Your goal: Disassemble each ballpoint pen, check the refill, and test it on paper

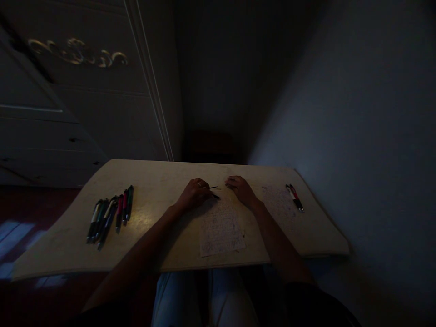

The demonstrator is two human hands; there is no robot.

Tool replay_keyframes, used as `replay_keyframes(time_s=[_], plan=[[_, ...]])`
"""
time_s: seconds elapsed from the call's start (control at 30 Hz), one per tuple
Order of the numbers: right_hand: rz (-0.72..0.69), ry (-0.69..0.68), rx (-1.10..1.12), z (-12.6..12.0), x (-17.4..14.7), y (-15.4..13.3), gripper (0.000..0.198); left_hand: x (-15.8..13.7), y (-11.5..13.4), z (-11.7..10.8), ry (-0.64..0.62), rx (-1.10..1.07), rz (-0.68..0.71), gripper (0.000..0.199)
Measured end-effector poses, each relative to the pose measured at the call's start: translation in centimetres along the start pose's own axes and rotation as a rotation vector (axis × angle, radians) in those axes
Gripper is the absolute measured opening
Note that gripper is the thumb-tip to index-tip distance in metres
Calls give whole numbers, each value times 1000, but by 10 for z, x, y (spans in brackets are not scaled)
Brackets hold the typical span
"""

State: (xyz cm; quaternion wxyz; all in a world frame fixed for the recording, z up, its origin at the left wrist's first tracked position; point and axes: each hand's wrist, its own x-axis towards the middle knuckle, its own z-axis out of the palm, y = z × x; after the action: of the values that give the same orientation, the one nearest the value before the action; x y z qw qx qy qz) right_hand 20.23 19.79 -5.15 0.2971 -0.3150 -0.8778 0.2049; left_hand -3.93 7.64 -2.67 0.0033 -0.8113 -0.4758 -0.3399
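Note:
My left hand [195,192] is closed above the middle of the table, fingers curled round a dark pen part [215,196] whose end sticks out. A thin dark piece, like a pen refill [213,187], shows beside its fingertips. To the right, my right hand [239,188] has its fingers bent together low over the tabletop; whatever they hold is hidden. A tiny light piece [218,189] lies between the two hands. Just below them is a handwritten paper sheet [220,231], flat on the table.
Several pens [102,219] lie in a group on the table [163,181] at the left. Two pens [294,198] rest at the right, near a second written sheet [279,202]. A wall [368,136] borders the right side; a panelled cabinet [102,100] stands at the left. Light is dim.

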Motion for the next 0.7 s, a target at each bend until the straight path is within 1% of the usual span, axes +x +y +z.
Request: replay_keyframes(time_s=[0.17, 0.27, 0.33, 0.43, 0.5, 0.63, 0.7], plan=[[-29, -38, -7, 3, -1, 3, 18, -3, -2, 2, -72, -7, -25, 12], [-17, -37, 28, 1, -2, 3, 17, -5, -3, 2, -122, -22, -35, 18], [-15, -36, 60, 0, -1, 2, 17, -4, -3, 1, -124, -28, -23, 22], [-16, -34, 95, -2, 0, 0, 22, -2, -3, -3, -58, -41, -12, 22], [13, -7, 115, -2, 1, -1, 27, -1, -5, -6, 5, -53, -36, 20], [124, 71, 191, 1, -1, -1, 30, -5, -19, -14, 182, -22, -150, 18], [176, 95, 257, 2, -2, -2, 32, -9, -29, -17, 247, -2, -204, 18]])
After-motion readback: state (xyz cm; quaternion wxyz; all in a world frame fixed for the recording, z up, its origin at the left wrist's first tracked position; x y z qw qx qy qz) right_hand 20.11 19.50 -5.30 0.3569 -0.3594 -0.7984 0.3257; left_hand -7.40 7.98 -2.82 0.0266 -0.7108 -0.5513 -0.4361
